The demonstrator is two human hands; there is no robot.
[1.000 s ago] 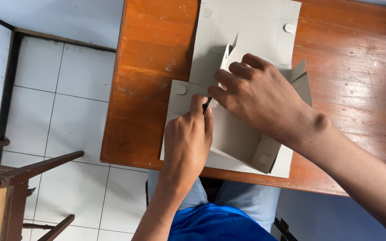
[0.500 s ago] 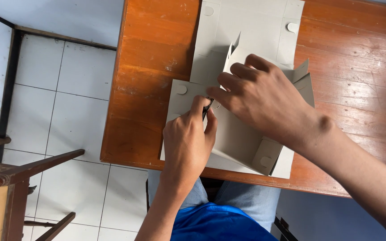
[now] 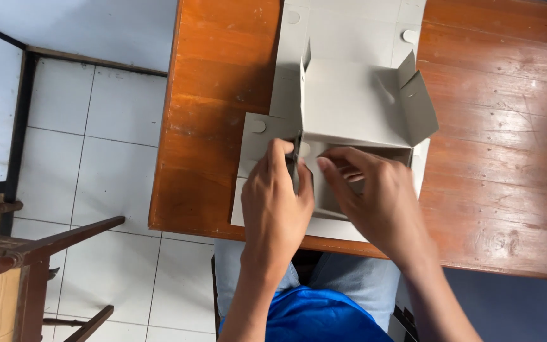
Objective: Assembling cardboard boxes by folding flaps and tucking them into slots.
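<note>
A grey cardboard box blank [image 3: 349, 95], partly folded up, lies on a brown wooden table [image 3: 495, 158]. Its back wall stands upright with side flaps sticking out at left and right. My left hand [image 3: 276, 202] pinches the box's near-left corner, thumb and fingers on a folded side wall. My right hand [image 3: 375, 199] is beside it, fingers curled over the near wall and reaching into the box. Both hands are at the table's near edge, close together.
White floor tiles [image 3: 83, 126] lie to the left of the table. A dark wooden chair frame [image 3: 33, 247] stands at the lower left. My blue shirt and jeans [image 3: 318, 310] show below the table edge.
My right hand has drawn back from over the box's middle to its near wall, uncovering the upright back wall and flaps. My left hand stays pinching the near-left corner.
</note>
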